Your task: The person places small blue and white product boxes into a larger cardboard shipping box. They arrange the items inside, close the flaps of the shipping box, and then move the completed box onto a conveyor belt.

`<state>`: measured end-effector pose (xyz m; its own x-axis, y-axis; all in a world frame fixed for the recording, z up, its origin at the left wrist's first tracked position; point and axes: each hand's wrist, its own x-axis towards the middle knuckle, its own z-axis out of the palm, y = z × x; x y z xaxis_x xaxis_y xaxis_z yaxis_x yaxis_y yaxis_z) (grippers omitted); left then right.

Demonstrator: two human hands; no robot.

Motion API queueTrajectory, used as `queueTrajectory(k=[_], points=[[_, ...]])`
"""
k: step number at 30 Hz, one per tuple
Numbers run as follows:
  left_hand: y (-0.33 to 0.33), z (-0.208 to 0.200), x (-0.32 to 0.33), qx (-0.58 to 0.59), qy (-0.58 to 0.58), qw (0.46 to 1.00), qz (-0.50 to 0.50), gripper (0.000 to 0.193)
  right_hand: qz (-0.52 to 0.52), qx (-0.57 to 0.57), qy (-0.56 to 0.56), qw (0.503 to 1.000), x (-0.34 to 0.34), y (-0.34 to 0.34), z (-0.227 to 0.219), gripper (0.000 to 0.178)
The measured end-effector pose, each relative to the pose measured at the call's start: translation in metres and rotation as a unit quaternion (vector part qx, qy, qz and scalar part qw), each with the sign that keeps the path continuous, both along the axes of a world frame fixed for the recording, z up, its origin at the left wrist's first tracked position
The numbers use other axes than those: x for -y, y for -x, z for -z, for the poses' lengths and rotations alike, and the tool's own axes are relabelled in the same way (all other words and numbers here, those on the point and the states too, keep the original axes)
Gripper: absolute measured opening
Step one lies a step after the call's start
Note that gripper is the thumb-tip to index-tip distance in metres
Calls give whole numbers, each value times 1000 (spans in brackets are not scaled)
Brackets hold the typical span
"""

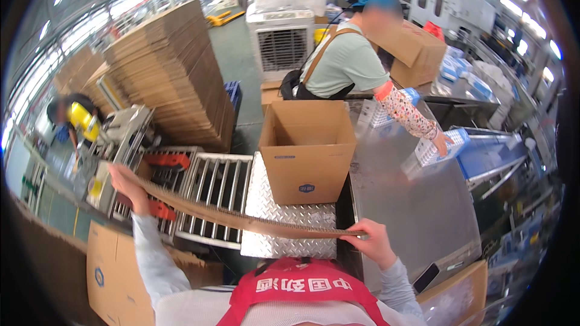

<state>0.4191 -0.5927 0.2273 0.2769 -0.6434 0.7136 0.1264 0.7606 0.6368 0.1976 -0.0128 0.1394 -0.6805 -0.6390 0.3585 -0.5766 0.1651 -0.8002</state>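
Between my two hands stretches a flattened cardboard box (241,220), seen edge-on and slightly bowed. My left hand (128,188) grips its far-left end over the roller conveyor. At the other end, the fingers of my right hand (370,240) pinch the edge near the steel table. Just beyond the cardboard, an open brown carton (309,166) stands upright on a diamond-plate metal platform (290,246). Its top flaps do not stand up, and the bottom inside is hidden from this angle.
A roller conveyor (214,187) runs left of the platform, below a tall stack of flat cardboard (175,72). Across the steel table (411,205), a co-worker (344,66) touches a blue-and-white pack (444,147). A phone (426,278) lies by the near right edge, beside another carton (459,290).
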Motion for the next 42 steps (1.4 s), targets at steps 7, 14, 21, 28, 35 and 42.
queueTrajectory(k=[7,14,21,28,35,42], points=[[4,151,-31,208,-258,900,282,41,375,163,294,864,57,-39,40,56],[-24,63,-50,221,-501,742,387,65,294,193,296,888,101,-33,14,75],[14,4,-49,586,-332,703,227,89,165,234,306,908,45,17,48,86],[86,-21,-244,713,-111,445,530,101,119,284,267,913,51,75,39,102],[94,104,-279,752,54,381,535,123,191,4,-149,970,76,67,66,136],[81,8,-262,815,56,242,524,76,240,21,-69,968,55,75,72,98]])
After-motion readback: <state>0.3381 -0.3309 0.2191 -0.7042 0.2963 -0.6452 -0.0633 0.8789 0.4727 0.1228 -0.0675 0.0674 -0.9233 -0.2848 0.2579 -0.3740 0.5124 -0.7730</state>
